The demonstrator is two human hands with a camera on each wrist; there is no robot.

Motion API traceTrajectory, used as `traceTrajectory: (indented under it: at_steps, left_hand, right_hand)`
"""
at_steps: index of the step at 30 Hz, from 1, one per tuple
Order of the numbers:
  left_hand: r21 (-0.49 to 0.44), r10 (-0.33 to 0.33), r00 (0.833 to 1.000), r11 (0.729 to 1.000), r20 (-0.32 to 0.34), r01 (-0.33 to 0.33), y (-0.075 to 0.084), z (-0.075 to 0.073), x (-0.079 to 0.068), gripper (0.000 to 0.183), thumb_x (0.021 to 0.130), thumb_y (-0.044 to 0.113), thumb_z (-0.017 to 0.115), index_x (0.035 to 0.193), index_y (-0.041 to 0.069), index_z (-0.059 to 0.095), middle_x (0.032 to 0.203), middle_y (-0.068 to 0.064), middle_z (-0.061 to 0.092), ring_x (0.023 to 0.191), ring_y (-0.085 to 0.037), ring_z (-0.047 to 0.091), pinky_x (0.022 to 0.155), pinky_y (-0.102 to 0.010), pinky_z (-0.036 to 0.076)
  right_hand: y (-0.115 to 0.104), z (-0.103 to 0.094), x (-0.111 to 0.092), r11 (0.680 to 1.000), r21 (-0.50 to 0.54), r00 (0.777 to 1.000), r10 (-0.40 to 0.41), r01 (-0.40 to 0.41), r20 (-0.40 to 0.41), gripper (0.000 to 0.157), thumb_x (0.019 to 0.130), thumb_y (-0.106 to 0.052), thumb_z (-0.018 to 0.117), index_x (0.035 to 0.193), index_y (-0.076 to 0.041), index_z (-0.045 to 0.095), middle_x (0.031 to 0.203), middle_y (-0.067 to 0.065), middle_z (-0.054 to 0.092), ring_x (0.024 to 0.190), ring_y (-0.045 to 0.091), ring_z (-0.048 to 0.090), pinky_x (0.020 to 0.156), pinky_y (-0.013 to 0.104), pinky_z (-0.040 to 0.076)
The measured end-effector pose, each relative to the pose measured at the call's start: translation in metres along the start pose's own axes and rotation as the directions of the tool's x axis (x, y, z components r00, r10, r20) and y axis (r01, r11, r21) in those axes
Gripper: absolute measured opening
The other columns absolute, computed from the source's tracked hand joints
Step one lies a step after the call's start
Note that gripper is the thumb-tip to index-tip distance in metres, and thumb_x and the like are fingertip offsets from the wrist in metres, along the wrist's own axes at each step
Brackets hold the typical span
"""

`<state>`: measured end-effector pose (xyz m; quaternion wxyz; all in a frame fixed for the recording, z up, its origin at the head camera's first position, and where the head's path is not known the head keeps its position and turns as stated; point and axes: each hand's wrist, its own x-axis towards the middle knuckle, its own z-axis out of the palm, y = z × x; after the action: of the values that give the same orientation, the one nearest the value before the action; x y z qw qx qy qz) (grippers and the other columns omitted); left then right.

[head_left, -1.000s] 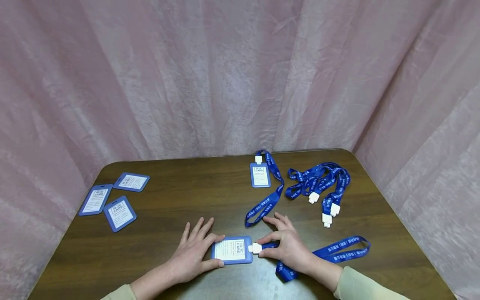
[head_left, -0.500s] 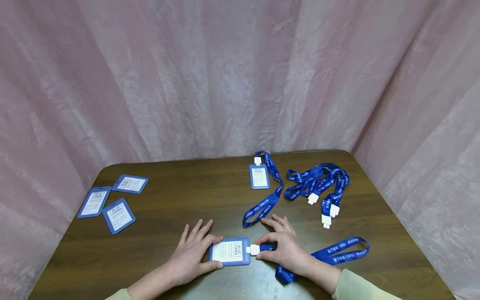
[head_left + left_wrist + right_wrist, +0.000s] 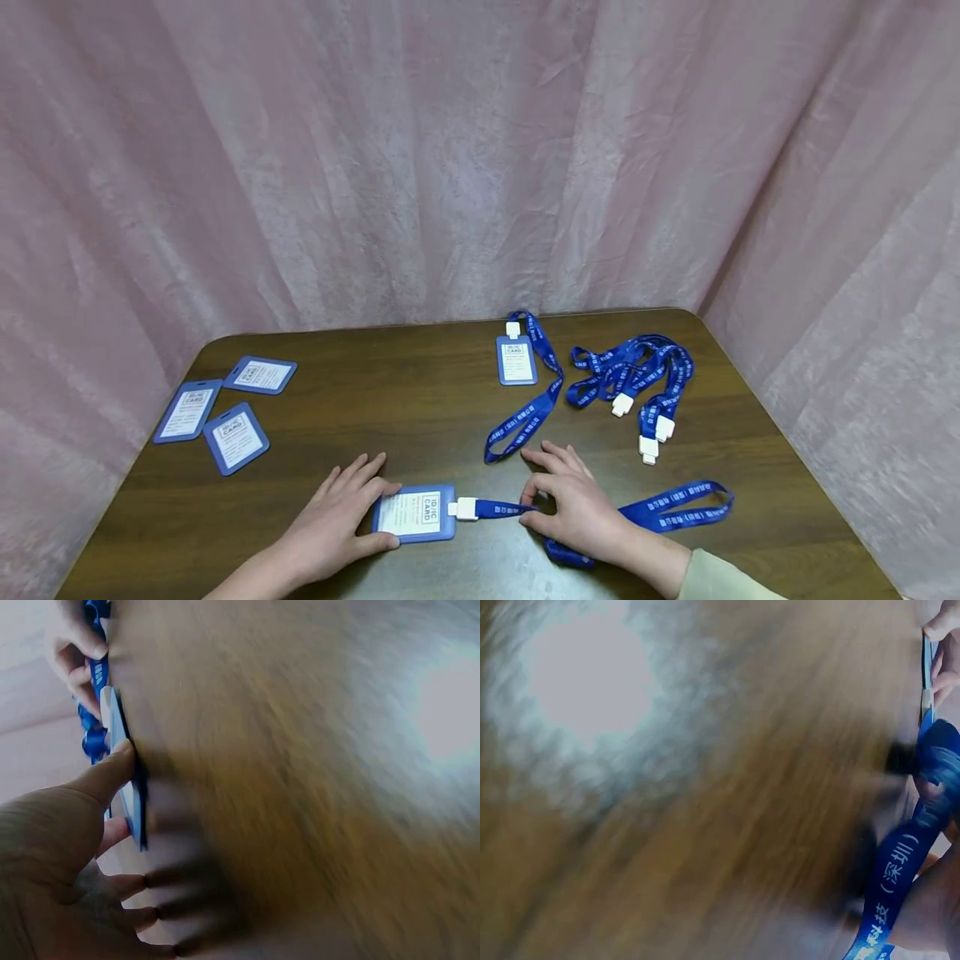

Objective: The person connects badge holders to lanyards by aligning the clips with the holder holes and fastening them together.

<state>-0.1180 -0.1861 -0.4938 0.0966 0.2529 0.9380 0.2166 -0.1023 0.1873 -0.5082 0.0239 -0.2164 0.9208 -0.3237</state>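
Observation:
My left hand (image 3: 335,527) holds a blue-framed ID badge holder (image 3: 414,514) between thumb and index finger, one at each long edge, near its left end. In the left wrist view the thumb lies along the edge of the badge holder (image 3: 129,780). A white clip (image 3: 466,508) joins the badge holder's right end to a blue lanyard (image 3: 498,509). Right of the clip, my right hand (image 3: 573,504) pinches the lanyard strap between thumb and index finger. The strap runs straight from clip to fingertips. The rest of the lanyard passes under the hand and loops out on its right.
Several loose badge holders (image 3: 236,437) lie at the table's left. A badge holder with lanyard attached (image 3: 517,361) lies at the back, its strap curling near my right fingertips. Several lanyards (image 3: 637,367) with white clips are bunched at the back right. Pink curtains (image 3: 450,167) hang behind the table.
The badge holder and left hand have moved left, the clip with them. My right hand has stayed nearly in place, its fingers now on the strap instead of by the clip.

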Motion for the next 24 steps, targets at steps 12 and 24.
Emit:
traceTrajectory:
  at_steps: [12, 24]
  left_hand:
    - [0.099, -0.175, 0.983, 0.979, -0.052, 0.179, -0.032, -0.021, -0.016, 0.065, 0.083, 0.060, 0.078, 0.130, 0.017, 0.065, 0.154, -0.025, 0.043, 0.143, -0.052, 0.034, 0.107, -0.075, 0.028]
    - [0.228, -0.269, 0.917, 0.912, -0.295, 0.341, -0.054, -0.025, -0.017, 0.076, 0.082, 0.068, 0.074, 0.099, -0.004, 0.060, 0.121, -0.035, 0.060, 0.104, -0.045, 0.062, 0.077, -0.056, 0.053]
  right_hand:
    - [-0.001, -0.004, 0.000, 0.999, -0.020, 0.997, 0.036, -0.034, 0.074, 0.021, 0.086, -0.036, 0.083, 0.082, -0.041, 0.063, 0.155, 0.007, 0.049, 0.149, 0.042, 0.028, 0.117, 0.070, 0.013]
    - [0.001, -0.010, -0.006, 0.998, -0.047, 0.996, -0.026, 0.031, 0.088, 0.015, 0.087, -0.036, 0.082, 0.092, -0.034, 0.068, 0.153, 0.007, 0.051, 0.147, 0.040, 0.034, 0.118, 0.067, 0.016]
